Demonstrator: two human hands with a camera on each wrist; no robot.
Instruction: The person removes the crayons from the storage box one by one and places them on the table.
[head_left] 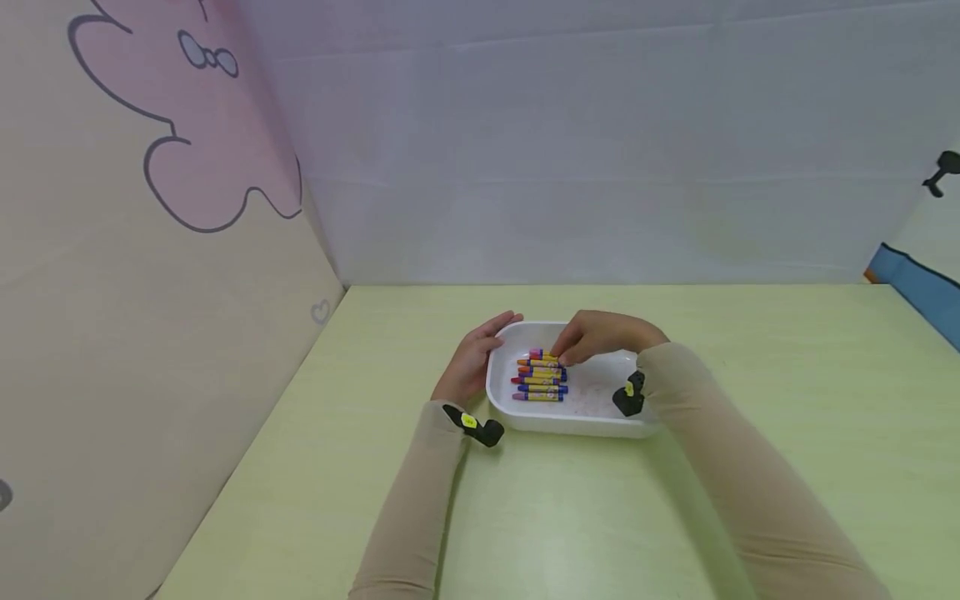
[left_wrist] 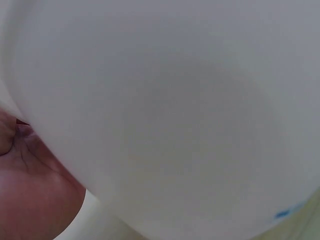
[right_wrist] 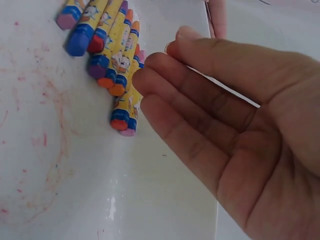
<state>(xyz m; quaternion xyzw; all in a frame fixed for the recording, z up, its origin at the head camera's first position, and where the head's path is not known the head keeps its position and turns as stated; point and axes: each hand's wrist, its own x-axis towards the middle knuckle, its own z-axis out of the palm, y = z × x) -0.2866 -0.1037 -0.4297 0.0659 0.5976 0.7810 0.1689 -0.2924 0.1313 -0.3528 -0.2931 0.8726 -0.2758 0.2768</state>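
A white rectangular tray point(head_left: 573, 427) stands on the table with several crayons in yellow and blue wrappers lying side by side in its left half. The nearest is a pale purple crayon point(head_left: 537, 397), beside a blue crayon point(right_wrist: 78, 42). At the far end of the row, an orange-red crayon point(right_wrist: 120, 118) overlaps a pink one. My left hand point(head_left: 472, 358) rests against the tray's left end, fingers extended along the outside and thumb at the rim. Over the row's far end is my right hand point(head_left: 596, 333), fingertips right at the crayons, with nothing seen between thumb and fingers.
Coloured crayon marks streak the tray floor point(right_wrist: 30, 130). The pale yellow-green table point(head_left: 570, 517) extends around the tray. A plain pale wall point(head_left: 600, 167) rises behind it, and a cartoon-printed wall point(head_left: 150, 333) borders the left side.
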